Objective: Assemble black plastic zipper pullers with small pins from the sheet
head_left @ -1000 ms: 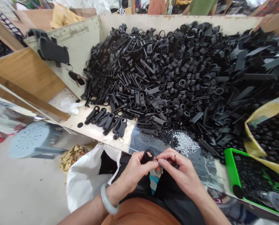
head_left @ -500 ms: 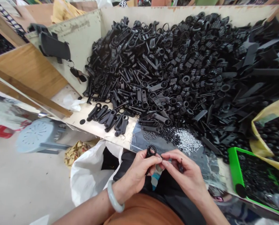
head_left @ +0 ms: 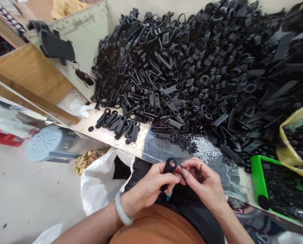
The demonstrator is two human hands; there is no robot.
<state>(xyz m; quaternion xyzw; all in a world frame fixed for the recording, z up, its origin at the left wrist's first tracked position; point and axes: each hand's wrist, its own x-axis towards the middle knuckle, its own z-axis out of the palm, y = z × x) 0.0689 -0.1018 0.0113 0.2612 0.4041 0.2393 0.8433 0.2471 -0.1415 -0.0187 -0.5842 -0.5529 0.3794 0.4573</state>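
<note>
Head view: left hand grips black ring-ended part; right hand holds small dark piece.

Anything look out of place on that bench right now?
A crumpled white scrap lies on the bench, left of the small group of black arms. It looks odd, perhaps litter, being pale and shapeless beside them.
</note>
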